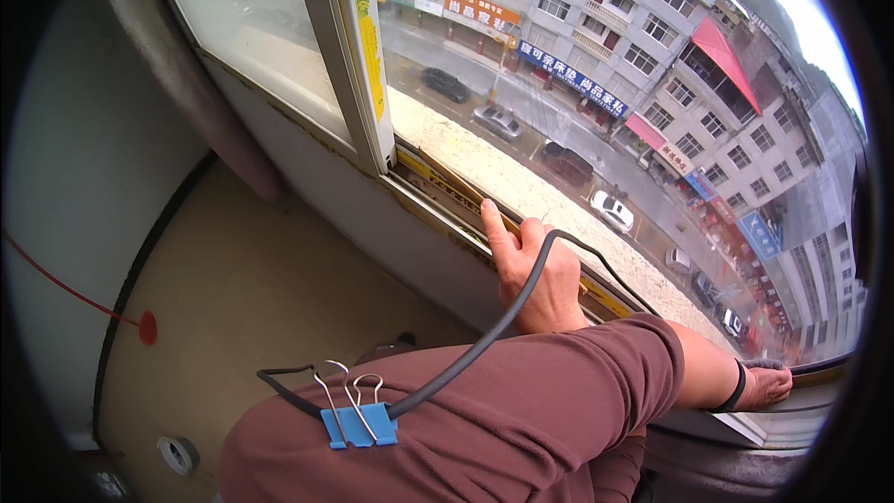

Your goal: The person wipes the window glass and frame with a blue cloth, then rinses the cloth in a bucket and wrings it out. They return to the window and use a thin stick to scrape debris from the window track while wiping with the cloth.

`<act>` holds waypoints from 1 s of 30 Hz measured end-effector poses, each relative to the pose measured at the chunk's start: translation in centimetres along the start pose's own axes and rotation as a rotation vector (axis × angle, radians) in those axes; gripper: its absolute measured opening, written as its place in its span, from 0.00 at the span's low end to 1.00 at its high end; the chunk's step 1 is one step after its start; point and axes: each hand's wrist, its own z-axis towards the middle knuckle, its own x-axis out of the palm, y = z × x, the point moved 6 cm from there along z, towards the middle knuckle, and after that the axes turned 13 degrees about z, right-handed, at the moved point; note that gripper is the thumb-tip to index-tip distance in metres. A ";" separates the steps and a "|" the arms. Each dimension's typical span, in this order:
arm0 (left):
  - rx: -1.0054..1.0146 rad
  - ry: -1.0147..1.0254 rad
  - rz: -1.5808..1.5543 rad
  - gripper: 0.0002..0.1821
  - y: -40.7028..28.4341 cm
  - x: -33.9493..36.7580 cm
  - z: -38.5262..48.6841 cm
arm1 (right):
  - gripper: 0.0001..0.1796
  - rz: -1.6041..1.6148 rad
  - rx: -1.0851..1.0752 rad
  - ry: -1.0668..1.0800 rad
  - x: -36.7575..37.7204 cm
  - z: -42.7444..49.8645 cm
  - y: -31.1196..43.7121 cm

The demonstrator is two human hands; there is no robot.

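Note:
My right hand (541, 279) is at the sliding window's lower track (447, 197). Its index finger is stretched out along a thin brown strip (454, 178), and the other fingers curl around the strip. My left arm, in a brown sleeve (489, 398), crosses over my right forearm. At the far right, my left hand (767, 389) rests at the window frame beside something grey and fuzzy (763, 364); its fingers are largely hidden. A black band (735, 388) circles the left wrist. On the sleeve, a blue binder clip (360, 426) holds a black cable (482, 339) that loops past my right hand.
A window sash (335, 49) with torn yellow-green tape (367, 35) stands at upper left. Outside lies a rough ledge (475, 154), high above a street with parked cars. Below the sill are a tan floor (279, 279), a white ring (178, 455) and a red disc (147, 328).

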 end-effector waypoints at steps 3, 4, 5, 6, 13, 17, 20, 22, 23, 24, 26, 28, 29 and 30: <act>-0.006 -0.002 -0.014 0.24 0.1 -0.2 0.0 | 0.22 -0.008 0.012 -0.060 0.4 1.1 0.5; -0.008 -0.003 -0.017 0.24 0.1 -0.2 -0.1 | 0.23 0.043 0.020 -0.032 1.1 1.7 0.8; -0.004 -0.001 -0.009 0.25 0.1 -0.1 -0.2 | 0.23 0.074 0.031 -0.007 1.8 2.3 1.1; -0.005 -0.001 -0.008 0.25 0.1 0.0 -0.3 | 0.22 0.082 0.033 0.007 1.9 2.7 1.3; -0.016 -0.001 -0.056 0.28 -0.5 0.1 0.4 | 0.22 0.070 0.105 0.112 1.3 2.6 1.9; -0.074 0.012 -0.028 0.28 -0.6 0.7 0.4 | 0.22 0.063 0.088 0.140 0.4 1.9 2.3; -0.046 0.019 -0.074 0.27 -0.7 0.9 0.3 | 0.22 0.062 0.106 0.128 0.6 2.2 2.1; -0.051 0.014 -0.064 0.26 -0.8 0.8 0.6 | 0.22 0.060 0.122 0.124 0.9 2.5 2.2; -0.050 0.009 -0.065 0.26 -0.8 0.9 0.7 | 0.22 0.046 0.124 0.131 1.1 2.8 2.4; -0.050 0.005 -0.065 0.25 -0.9 0.9 0.7 | 0.22 0.032 0.126 0.146 1.2 2.9 2.6; -0.055 0.001 -0.064 0.25 -0.8 1.1 0.7 | 0.22 0.006 0.129 0.307 1.1 2.2 3.0; -0.068 0.005 -0.059 0.24 -0.4 1.5 0.4 | 0.22 0.042 0.128 0.330 0.5 1.5 3.3; -0.034 0.018 -0.031 0.24 -0.4 1.4 0.3 | 0.23 0.065 0.127 0.280 0.0 1.3 3.0; 0.006 0.020 -0.013 0.23 -0.6 1.0 0.3 | 0.23 0.077 0.140 0.246 -0.4 1.1 2.5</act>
